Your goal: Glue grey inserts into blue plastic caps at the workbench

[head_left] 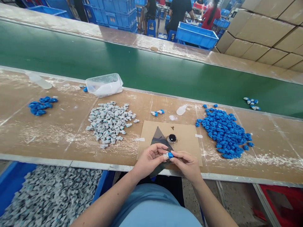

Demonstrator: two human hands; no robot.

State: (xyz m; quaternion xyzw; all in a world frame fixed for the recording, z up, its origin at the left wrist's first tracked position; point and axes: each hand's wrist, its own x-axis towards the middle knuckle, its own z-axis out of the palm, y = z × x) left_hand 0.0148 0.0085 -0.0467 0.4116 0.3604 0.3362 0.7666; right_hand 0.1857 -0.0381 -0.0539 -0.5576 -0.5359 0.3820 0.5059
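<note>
Between both hands, a small part with a grey end and a blue end (170,154) is held above the table's front edge. My left hand (154,156) pinches its grey end, and my right hand (186,162) grips the blue end. Beneath them lies a dark cloth (159,135) on a cardboard sheet (187,132). Just behind the hands stands a small round pot of dark liquid (172,138). Grey parts (110,121) are heaped to the left, blue parts (224,130) to the right. Two grey-and-blue pieces (157,112) lie behind the sheet.
A clear plastic tub (104,85) stands near a green conveyor (142,69). Blue pieces (40,106) lie far left; some joined pieces (252,102) rest on the belt. A blue bin (104,181) full of grey parts is at lower left. Several people, crates and cartons are beyond.
</note>
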